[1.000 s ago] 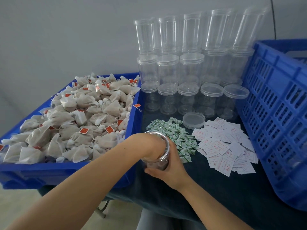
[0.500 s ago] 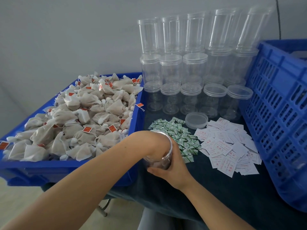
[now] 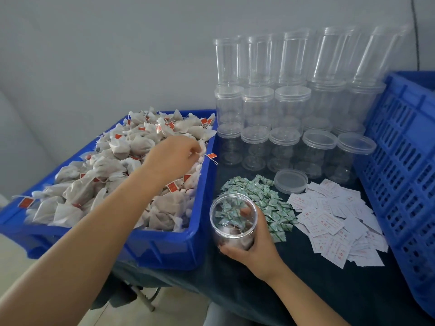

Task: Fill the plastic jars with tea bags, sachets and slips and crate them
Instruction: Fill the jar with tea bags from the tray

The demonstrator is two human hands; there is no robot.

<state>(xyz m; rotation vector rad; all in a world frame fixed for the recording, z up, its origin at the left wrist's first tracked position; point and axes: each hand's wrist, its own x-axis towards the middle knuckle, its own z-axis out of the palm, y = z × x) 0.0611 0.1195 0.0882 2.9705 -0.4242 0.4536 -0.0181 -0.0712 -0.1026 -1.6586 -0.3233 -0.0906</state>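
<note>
Red-printed white slips (image 3: 334, 227), writing too small to read.

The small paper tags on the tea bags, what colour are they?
Red small paper tags, clearest in the head view.

head view | looks forward-down, close | over table (image 3: 306, 290) | no second view

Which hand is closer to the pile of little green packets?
The right hand. It holds the open jar right beside the green packets. The left hand is over the tea bags in the blue bin.
</note>
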